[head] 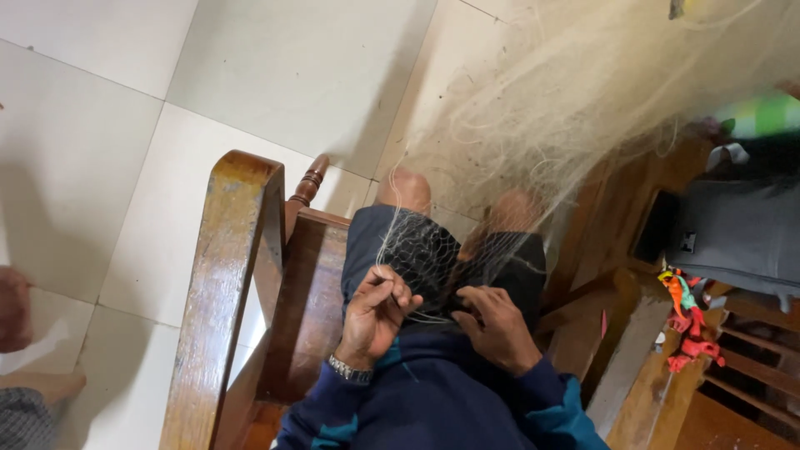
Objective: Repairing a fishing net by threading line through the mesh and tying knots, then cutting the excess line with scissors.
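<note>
A pale fishing net [550, 108] spills from the upper right down over my knees and lap. My left hand [377, 310], with a metal watch on its wrist, pinches net strands between thumb and fingers over my dark blue shorts [375, 242]. My right hand [497, 327] grips the mesh just beside it, fingers curled into the netting. The two hands are a few centimetres apart on my lap.
I sit on a wooden chair with a broad armrest [218, 292] at my left. White floor tiles [167, 100] lie beyond. Another person's foot [42, 385] shows at the left edge. A grey bag [737, 229] and red cloth scraps [690, 321] rest on wooden furniture at right.
</note>
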